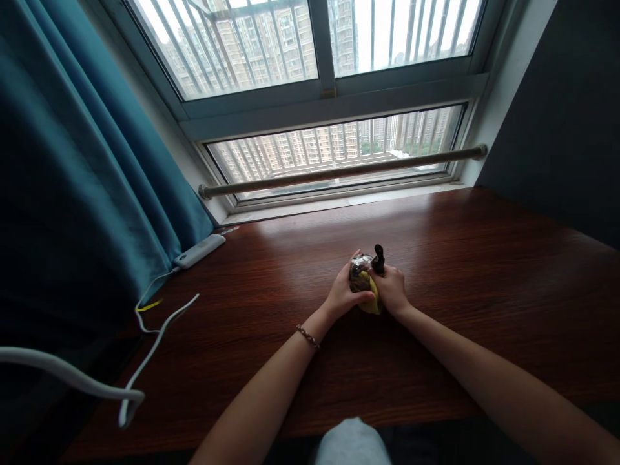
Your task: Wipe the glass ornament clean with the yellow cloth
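Observation:
Both hands are together over the dark wooden desk, around a small, shiny, rounded vessel (pixel 359 278) that looks like clear glass. My left hand (pixel 343 292) wraps its left side, with the thumb across the front. A yellow cloth (pixel 372 306) lies against the vessel's right and front side. My right hand (pixel 393 289) is closed and presses the cloth there; its fingertips are partly hidden. A black, handle-like part (pixel 378 257) sticks up above my right hand. Whether it belongs to the vessel I cannot tell.
The reddish-brown desk (pixel 271 271) reaches to the window. A white power strip (pixel 200 251) lies at the left by the blue curtain (pixel 97 129). White cables (pixel 159 336) loop over the desk's left side. A metal rail (pixel 339 173) crosses the lower window.

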The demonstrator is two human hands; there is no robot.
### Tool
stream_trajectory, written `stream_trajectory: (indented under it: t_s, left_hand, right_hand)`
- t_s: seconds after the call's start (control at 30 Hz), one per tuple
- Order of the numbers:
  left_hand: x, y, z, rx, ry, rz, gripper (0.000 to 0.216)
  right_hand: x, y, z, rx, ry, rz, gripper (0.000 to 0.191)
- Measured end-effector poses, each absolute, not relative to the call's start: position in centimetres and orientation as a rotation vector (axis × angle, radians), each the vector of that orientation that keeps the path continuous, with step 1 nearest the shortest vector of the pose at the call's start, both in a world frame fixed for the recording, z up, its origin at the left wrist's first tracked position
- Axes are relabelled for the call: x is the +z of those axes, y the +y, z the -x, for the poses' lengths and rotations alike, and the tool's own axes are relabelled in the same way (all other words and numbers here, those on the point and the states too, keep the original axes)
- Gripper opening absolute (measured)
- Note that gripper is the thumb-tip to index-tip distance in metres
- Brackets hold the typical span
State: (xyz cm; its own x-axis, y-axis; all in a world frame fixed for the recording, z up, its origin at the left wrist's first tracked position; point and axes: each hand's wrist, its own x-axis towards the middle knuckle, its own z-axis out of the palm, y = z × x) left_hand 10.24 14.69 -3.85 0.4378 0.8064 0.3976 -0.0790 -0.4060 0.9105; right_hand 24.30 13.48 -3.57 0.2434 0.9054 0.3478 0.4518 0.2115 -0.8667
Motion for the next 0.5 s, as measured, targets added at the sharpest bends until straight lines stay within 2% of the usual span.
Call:
stream_trajectory:
  t_s: [0.07,0.13,0.3,0.37,0.5]
  left_hand:
    - [-3.6,14.4,-10.4,1.121,0.658,-1.715,0.105]
    - [-3.3,14.2,-10.4,1.129,0.671,-1.690,0.101]
    - [-3.2,14.8,-9.7,1.120,0.759,-1.533,0.048]
    - [-3.5,15.3,-9.3,1.067,0.793,-1.484,0.042]
    - [-4.2,15.9,-9.0,1.024,0.794,-1.485,0.045]
  right_hand:
    - [-3.7,13.5,-24.3,0.538,-1.381,1.412,0.035]
    - [-3.7,13.4,-24.3,0.547,-1.389,1.409,0.038]
    - [-3.3,13.0,-24.0,0.555,-1.381,1.368,0.036]
    - [-3.2,12.9,-24.0,0.539,-1.418,1.346,0.034]
    - [-3.3,13.0,-24.1,0.473,-1.486,1.363,0.023]
